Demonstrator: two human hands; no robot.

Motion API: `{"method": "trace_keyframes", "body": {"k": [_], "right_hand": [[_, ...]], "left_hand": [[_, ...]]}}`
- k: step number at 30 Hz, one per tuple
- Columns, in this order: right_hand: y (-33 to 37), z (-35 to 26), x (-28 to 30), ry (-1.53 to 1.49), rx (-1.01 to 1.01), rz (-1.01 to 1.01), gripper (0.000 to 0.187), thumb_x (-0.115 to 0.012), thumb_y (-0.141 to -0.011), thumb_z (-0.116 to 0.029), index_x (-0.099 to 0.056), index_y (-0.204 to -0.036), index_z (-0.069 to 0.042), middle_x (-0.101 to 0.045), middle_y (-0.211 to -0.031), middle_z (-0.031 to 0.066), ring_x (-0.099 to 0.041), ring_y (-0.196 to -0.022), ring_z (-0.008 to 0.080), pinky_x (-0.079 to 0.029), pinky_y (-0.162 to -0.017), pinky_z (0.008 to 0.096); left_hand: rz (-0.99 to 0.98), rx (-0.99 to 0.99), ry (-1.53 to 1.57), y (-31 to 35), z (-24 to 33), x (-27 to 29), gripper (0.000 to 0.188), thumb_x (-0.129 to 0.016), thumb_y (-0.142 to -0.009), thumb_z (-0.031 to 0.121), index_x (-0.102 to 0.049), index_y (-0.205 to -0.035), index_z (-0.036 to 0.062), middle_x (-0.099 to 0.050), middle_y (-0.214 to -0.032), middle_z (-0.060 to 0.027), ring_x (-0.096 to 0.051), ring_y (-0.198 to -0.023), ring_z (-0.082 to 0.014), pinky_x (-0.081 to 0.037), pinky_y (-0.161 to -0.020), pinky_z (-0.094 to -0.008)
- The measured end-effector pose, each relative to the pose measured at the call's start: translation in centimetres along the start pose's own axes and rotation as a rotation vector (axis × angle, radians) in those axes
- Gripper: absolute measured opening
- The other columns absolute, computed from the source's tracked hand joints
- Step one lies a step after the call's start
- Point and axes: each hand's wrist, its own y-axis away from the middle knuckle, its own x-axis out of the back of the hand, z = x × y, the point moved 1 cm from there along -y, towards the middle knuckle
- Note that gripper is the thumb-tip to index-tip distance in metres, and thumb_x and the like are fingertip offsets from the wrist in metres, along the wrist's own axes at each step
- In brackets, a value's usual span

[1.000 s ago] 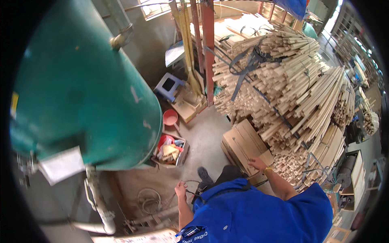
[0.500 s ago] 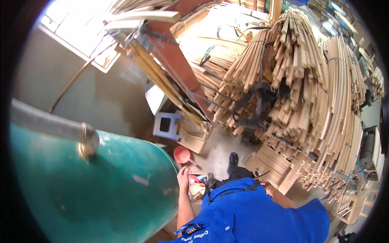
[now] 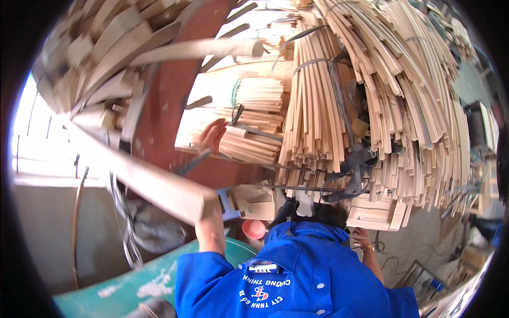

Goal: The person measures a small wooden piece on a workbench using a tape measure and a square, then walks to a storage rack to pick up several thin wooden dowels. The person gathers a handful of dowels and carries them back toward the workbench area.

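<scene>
My left arm is raised, its forearm partly hidden by a pale wooden bar (image 3: 154, 177) that slants across the view. Beyond this bar, my left hand (image 3: 213, 136) shows with its fingers stretched, beside a red-brown metal frame (image 3: 172, 100). Nothing shows in its grasp. Lower and to the right, my right hand (image 3: 362, 238) hangs by my side near a cardboard box (image 3: 371, 213). Its small, loosely spread fingers seem to hold nothing. Several blurred wooden pieces (image 3: 114, 40) rest on the frame at the upper left.
Strapped bundles of wooden strips (image 3: 313, 106) stand ahead, with more bundles (image 3: 403, 95) to the right. A green rounded surface (image 3: 127, 281) lies at the lower left. Low down are a pinkish-red pot (image 3: 254, 229) and a blue stool (image 3: 229, 206). Loose cables (image 3: 124, 222) hang at left.
My left hand has risen from beside the green surface to the red-brown frame. My view has shifted closer to the frame and wood stacks. The right hand now shows more fully.
</scene>
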Motion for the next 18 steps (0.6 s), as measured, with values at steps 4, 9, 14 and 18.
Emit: {"method": "trace_keyframes", "body": {"k": [4, 9, 14, 18], "right_hand": [[0.8, 1.4, -4.7, -0.182, 0.037, 0.113, 0.042, -0.058, -0.08, -0.025, -0.053, -0.116, -0.003, -0.061, -0.098, 0.0097, -0.063, -0.08, 0.0206, -0.052, -0.06, 0.0364], [-0.2, 1.7, -10.7, -0.208, 0.116, 0.128, 0.041, -0.06, -0.078, -0.019, -0.055, -0.113, 0.001, -0.065, -0.09, 0.0141, -0.066, -0.071, 0.02, -0.052, -0.048, 0.0302], [-1.6, 2.0, -12.3, -0.024, 0.403, 0.248, 0.03, -0.052, -0.081, -0.016, -0.058, -0.105, 0.001, -0.062, -0.074, 0.009, -0.06, -0.057, 0.017, -0.049, -0.043, 0.0274], [-2.1, 1.9, -11.2, -0.12, 0.214, 0.185, 0.034, -0.054, -0.078, -0.014, -0.057, -0.107, 0.002, -0.064, -0.083, 0.0129, -0.062, -0.062, 0.0187, -0.051, -0.046, 0.0269]], "left_hand": [[-0.454, 0.114, -0.909, -8.7, -3.9, -3.9, 0.029, -0.048, -0.092, 0.017, -0.056, -0.115, 0.0005, -0.06, -0.11, -0.0118, -0.056, -0.099, -0.0211, -0.043, -0.086, -0.0311], [-0.807, 0.015, -1.457, -12.4, -6.3, -6.9, 0.037, -0.053, -0.087, 0.022, -0.052, -0.121, 0.0054, -0.055, -0.118, -0.0183, -0.053, -0.107, -0.0335, -0.042, -0.09, -0.0375], [-1.013, 0.068, -1.51, -11.6, -7.7, -9.6, 0.043, -0.05, -0.086, 0.017, -0.045, -0.126, 0.0046, -0.05, -0.124, -0.0196, -0.039, -0.122, -0.0334, -0.034, -0.099, -0.0396], [-1.124, 0.14, -1.631, -11.5, -8.4, -10.8, 0.033, -0.041, -0.088, 0.019, -0.055, -0.118, 0.015, -0.039, -0.134, -0.0162, -0.029, -0.128, -0.0346, -0.027, -0.104, -0.0402]]}}
